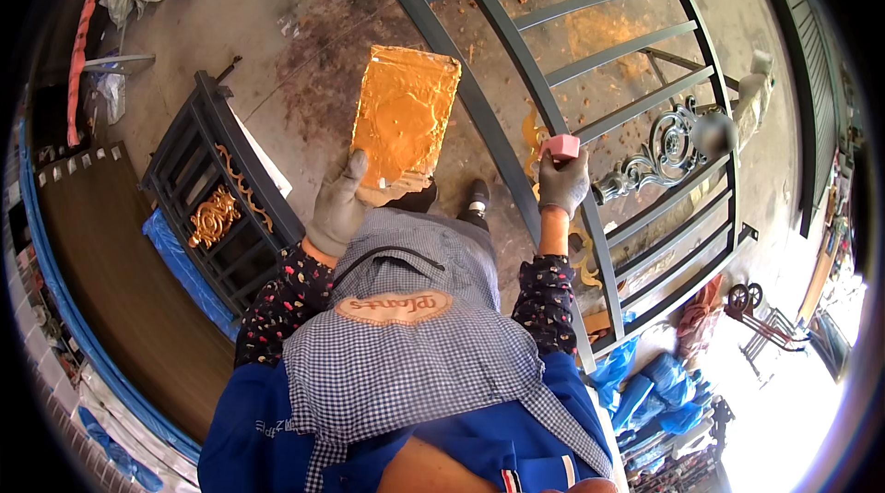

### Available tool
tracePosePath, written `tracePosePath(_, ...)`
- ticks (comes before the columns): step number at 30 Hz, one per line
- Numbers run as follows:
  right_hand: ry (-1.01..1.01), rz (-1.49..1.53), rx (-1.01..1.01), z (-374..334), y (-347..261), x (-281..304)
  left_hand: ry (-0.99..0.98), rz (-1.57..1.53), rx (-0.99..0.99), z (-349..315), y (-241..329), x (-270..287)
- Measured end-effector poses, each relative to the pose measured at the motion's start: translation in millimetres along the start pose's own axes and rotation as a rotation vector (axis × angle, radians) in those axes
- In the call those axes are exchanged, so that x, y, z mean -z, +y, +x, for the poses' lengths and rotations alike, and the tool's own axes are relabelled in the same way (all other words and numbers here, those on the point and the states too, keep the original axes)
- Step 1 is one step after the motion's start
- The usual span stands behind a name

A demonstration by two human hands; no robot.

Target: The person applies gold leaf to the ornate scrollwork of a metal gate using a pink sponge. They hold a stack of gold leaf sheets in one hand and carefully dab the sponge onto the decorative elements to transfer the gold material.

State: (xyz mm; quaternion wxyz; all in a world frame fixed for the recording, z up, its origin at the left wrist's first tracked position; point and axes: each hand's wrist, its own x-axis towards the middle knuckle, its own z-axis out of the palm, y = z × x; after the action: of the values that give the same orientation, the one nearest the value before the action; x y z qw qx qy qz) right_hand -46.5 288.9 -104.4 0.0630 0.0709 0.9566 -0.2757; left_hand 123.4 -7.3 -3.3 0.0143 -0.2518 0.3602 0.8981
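Gripping gold-smeared board (406,119) at near edge with left hand (337,207), thumb on top, fingers hidden beneath. Pinching pink sponge (561,146) in right hand (564,183), fingers closed round it, over bar (521,55) of gate (645,107), just beside gold trim (531,135). Probably best to load lightly, dab only trim, keep gold off bar, hold board level. Can't tell if touching bar. Partly blocked by bar: trim. Blurred: patch (714,134) beside scroll (670,144). Cut off at top: gate.

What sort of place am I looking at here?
Probably a metalwork-painting workshop: a dark metal railing panel, a board coated in what looks like gold paint in the left hand, and a stained concrete floor.
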Motion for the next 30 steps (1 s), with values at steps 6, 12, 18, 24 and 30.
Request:
tracePosePath(6, -0.040, -0.161, 0.161, 10, 9, -2, -0.017, 0.027, -0.047, 0, 20, -23)
tracePosePath(12, -0.286, 0.032, 0.441, -3, 13, 33, -0.049, 0.000, 0.042, 8, 11, 2)
tracePosePath(18, -0.455, -0.145, 0.753, 5, 27, 37, -0.051, -0.019, 0.048, 10, 3, 0)
tracePosePath(24, -0.603, -0.401, 0.804, 14, 20, 76, -0.038, -0.006, 0.047, 7, -1, 1)
tracePosePath(30, -0.255, 0.453, 0.314, -52, -28, 107, -0.006, 0.096, 0.022, 18, -27, -9)
